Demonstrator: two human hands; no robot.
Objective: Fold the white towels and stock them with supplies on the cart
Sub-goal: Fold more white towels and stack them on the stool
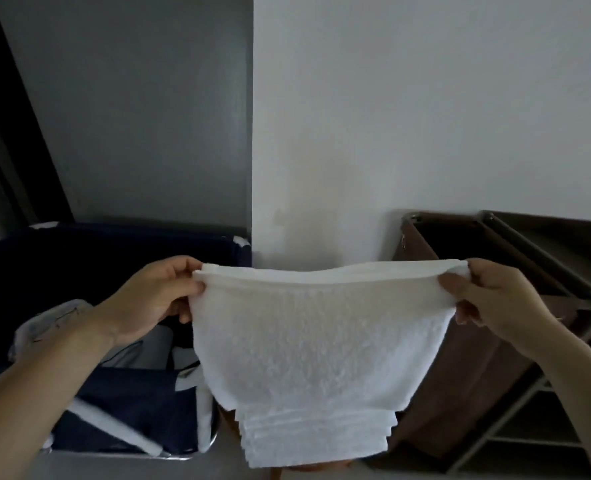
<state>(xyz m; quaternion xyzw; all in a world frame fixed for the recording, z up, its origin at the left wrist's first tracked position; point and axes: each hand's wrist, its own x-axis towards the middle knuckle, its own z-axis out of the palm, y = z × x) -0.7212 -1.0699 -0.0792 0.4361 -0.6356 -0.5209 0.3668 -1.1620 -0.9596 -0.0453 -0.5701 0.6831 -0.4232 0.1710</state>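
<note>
- As we face a white wall (425, 116), our left hand (148, 299) and right hand (498, 299) each pinch a top corner of the towel (314, 358).
- Navy bin (96, 247) at left, brown cart (474, 375) at right.

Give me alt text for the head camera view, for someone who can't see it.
The left hand and right hand pinch the top corners of a white towel, which hangs doubled between them. A dark blue bin sits behind at left, a brown cart at right.
</note>
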